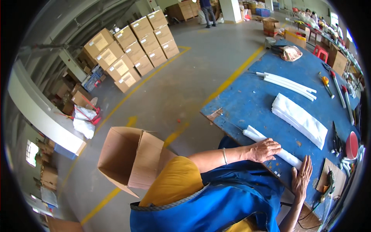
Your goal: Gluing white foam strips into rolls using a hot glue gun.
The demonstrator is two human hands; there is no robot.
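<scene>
My left hand (265, 150) rests on top of a rolled white sheet (256, 135) that lies on the blue worktable (247, 100), its fingers curled over the roll. My right hand (301, 178) lies flat with fingers apart, pressing the other end of the same roll near the table's near edge. A folded stack of white material (299, 120) lies just beyond the roll. Several long white tubes (288, 85) lie farther out on the table.
An open cardboard box (131, 158) stands on the concrete floor at my left. Stacked cartons (131, 50) sit on a pallet farther off. Tools, a red roll (351, 145) and a crumpled bag (290, 53) line the table's far side. A person stands at the back.
</scene>
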